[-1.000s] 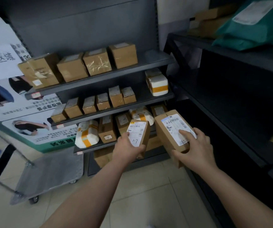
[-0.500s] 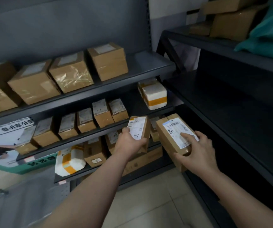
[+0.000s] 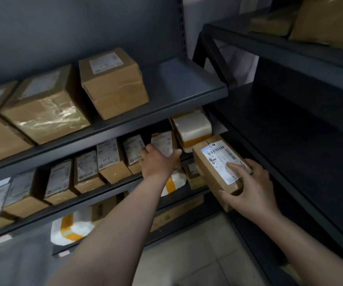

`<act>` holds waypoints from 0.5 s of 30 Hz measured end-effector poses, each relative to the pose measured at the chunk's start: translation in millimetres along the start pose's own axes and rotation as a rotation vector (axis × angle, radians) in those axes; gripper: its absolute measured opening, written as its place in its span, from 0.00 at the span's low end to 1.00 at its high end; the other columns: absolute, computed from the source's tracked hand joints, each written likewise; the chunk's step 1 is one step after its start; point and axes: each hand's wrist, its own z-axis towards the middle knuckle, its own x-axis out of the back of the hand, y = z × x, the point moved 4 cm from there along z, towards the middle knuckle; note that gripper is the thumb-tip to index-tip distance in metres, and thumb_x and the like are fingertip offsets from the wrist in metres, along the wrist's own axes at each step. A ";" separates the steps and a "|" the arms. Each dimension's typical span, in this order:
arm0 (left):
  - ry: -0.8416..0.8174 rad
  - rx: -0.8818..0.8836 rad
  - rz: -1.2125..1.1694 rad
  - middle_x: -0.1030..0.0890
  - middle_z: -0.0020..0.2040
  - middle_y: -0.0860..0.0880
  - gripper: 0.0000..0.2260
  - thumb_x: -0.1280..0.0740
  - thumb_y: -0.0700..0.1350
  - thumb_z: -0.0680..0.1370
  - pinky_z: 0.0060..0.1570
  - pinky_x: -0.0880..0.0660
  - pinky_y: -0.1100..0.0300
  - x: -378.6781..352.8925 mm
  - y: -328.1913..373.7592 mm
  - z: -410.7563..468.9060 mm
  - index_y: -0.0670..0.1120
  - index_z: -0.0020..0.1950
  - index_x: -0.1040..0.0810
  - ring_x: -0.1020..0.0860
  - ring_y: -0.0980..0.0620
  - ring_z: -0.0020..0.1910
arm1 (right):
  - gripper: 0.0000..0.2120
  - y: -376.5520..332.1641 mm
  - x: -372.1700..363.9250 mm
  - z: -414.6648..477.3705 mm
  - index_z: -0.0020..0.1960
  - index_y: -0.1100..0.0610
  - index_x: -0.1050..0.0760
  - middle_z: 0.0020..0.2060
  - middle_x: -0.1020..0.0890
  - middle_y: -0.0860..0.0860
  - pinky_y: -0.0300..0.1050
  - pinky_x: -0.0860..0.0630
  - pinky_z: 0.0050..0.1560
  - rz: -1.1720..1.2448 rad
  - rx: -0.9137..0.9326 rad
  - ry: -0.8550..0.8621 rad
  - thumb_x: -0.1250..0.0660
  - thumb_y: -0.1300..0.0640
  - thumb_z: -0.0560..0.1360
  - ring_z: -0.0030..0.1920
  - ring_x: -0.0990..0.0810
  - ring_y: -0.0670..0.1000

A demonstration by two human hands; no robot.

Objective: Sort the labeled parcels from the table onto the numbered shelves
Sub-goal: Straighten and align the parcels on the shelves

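Observation:
My left hand (image 3: 158,162) reaches into the middle shelf (image 3: 96,195) and holds a small labeled cardboard parcel (image 3: 163,142) at the right end of a row of similar small parcels (image 3: 107,159); my fingers and thumb wrap its sides. My right hand (image 3: 249,188) grips a longer brown parcel (image 3: 214,168) with a white barcode label, thumb on the label, held in the air to the right of the shelf front.
Big taped boxes (image 3: 112,83) stand on the upper shelf (image 3: 178,87). A white parcel with orange tape (image 3: 193,129) lies at the middle shelf's right end. More parcels fill the lower shelf. A dark rack (image 3: 290,124) stands to the right, with boxes (image 3: 327,21) on top.
My left hand has carried the small parcel up and forward into the middle shelf row. The view has moved closer to the shelves. My right hand still holds the long parcel.

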 end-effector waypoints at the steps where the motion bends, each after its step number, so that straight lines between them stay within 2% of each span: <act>1: -0.014 -0.048 0.005 0.38 0.73 0.40 0.42 0.32 0.67 0.71 0.66 0.32 0.43 -3.2 3.0 7.8 0.44 0.75 0.42 0.35 0.36 0.71 | 0.36 0.8 -2.3 3.9 0.68 0.41 0.31 0.72 0.40 0.51 0.56 0.35 0.68 0.002 -0.009 0.012 0.24 0.42 0.62 0.69 0.41 0.55; 4: -0.184 -0.280 0.261 0.40 0.75 0.42 0.31 0.34 0.60 0.76 0.66 0.35 0.47 -25.6 4.2 19.9 0.49 0.74 0.36 0.35 0.39 0.70 | 0.36 2.7 -10.9 14.2 0.67 0.41 0.30 0.72 0.39 0.51 0.56 0.34 0.69 0.012 -0.065 0.030 0.24 0.42 0.61 0.70 0.41 0.54; 6: -0.225 -0.431 0.407 0.35 0.73 0.43 0.22 0.36 0.49 0.79 0.62 0.32 0.51 -37.5 0.0 22.4 0.47 0.72 0.33 0.31 0.41 0.66 | 0.36 2.7 -17.8 15.3 0.67 0.40 0.30 0.72 0.39 0.51 0.57 0.34 0.68 0.018 -0.077 0.030 0.24 0.42 0.60 0.70 0.40 0.55; 7: -0.212 -0.469 0.425 0.33 0.71 0.43 0.20 0.37 0.43 0.79 0.60 0.31 0.52 -39.9 -1.2 24.3 0.46 0.72 0.32 0.29 0.42 0.64 | 0.36 2.6 -21.0 14.7 0.67 0.40 0.30 0.72 0.38 0.52 0.58 0.33 0.68 0.020 -0.071 0.026 0.24 0.42 0.60 0.70 0.40 0.55; 9: -0.175 -0.514 0.464 0.30 0.68 0.44 0.21 0.39 0.36 0.78 0.57 0.28 0.53 -40.8 -0.4 28.8 0.45 0.71 0.32 0.29 0.42 0.62 | 0.37 3.4 -25.1 14.6 0.67 0.41 0.30 0.71 0.38 0.52 0.59 0.33 0.67 0.021 -0.073 0.027 0.24 0.42 0.60 0.69 0.40 0.55; 12: -0.178 -0.560 0.573 0.27 0.64 0.43 0.20 0.40 0.32 0.76 0.54 0.25 0.51 -41.9 2.3 34.2 0.42 0.67 0.30 0.30 0.42 0.62 | 0.37 4.1 -28.0 15.2 0.67 0.40 0.31 0.72 0.39 0.51 0.59 0.33 0.67 0.014 -0.099 0.019 0.24 0.41 0.60 0.69 0.40 0.55; 15: -0.224 -0.556 0.620 0.33 0.70 0.42 0.26 0.40 0.31 0.75 0.59 0.26 0.49 -45.9 -1.7 44.4 0.41 0.73 0.37 0.33 0.42 0.67 | 0.37 1.2 -26.0 16.6 0.68 0.41 0.30 0.72 0.39 0.52 0.59 0.34 0.67 0.008 -0.092 0.024 0.24 0.42 0.60 0.69 0.40 0.54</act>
